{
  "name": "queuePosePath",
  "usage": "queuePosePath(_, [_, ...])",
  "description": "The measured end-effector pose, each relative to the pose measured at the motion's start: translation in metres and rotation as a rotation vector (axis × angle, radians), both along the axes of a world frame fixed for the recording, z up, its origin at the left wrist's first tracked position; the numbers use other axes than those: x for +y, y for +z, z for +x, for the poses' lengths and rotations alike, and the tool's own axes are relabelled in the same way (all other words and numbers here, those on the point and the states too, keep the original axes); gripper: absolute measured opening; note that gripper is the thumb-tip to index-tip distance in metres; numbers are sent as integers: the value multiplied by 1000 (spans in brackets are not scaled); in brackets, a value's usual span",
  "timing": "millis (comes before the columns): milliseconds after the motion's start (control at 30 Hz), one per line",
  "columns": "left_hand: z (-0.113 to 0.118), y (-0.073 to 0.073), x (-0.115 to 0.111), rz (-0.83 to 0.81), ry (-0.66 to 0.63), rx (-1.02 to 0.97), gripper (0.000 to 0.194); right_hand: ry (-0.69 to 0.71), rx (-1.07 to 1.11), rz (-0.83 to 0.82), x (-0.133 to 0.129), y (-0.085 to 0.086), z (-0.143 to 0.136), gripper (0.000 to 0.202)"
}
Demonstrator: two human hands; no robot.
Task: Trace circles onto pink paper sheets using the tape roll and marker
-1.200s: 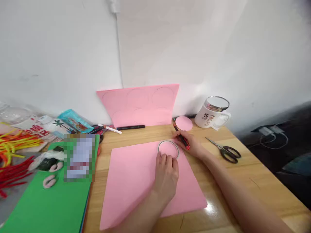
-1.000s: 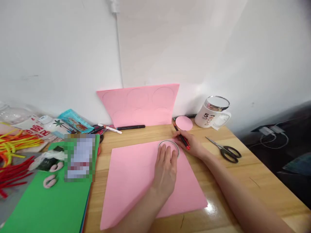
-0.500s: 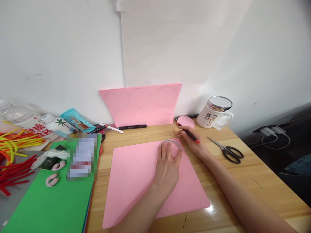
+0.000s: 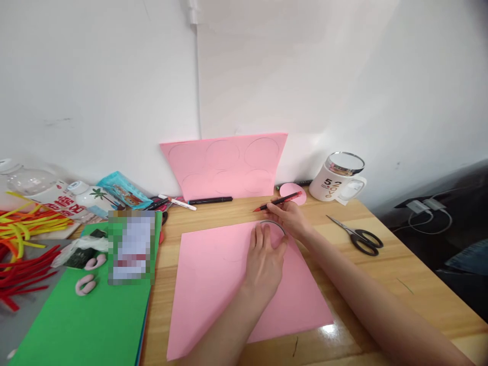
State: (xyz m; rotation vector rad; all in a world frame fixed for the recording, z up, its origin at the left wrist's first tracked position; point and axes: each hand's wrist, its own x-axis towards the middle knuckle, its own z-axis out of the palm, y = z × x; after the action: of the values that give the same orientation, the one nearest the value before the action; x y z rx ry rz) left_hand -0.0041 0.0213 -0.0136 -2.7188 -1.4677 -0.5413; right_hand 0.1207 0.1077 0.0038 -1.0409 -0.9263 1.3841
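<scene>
My left hand [image 4: 267, 259] lies with fingers spread on a round lid-like piece [image 4: 275, 224], pressing it to the upper right part of a pink sheet [image 4: 213, 284]. Only the rim of the round piece shows. A faint curved line is visible on the sheet left of my fingers. Just beyond the sheet's top right corner, my right hand [image 4: 290, 217] holds a red and black pencil [image 4: 280, 201], its tip pointing left. Against the wall leans another pink sheet [image 4: 224, 162] with several drawn circles. A pink paper disc [image 4: 293, 192] lies behind the pencil.
Black-handled scissors [image 4: 358, 237] and a white mug [image 4: 333, 178] are on the right. Markers [image 4: 209, 201] lie by the wall. To the left are green paper [image 4: 84, 315], red pipe cleaners [image 4: 30, 274], bottles [image 4: 89, 198] and a blue packet [image 4: 124, 192].
The pencil has turned in my right hand, so its tip now points left instead of its red end facing right and down. My left hand stays on the round piece. The view has shifted slightly.
</scene>
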Motion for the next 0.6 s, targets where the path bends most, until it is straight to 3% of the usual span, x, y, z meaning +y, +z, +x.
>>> queuePosePath(200, [0, -1, 1, 23, 2, -5, 45, 12, -225, 49, 6, -5, -8, 48])
queuePosePath(600, [-2, 9, 1, -6, -33, -28, 37, 65, -317, 211, 4, -14, -11, 40])
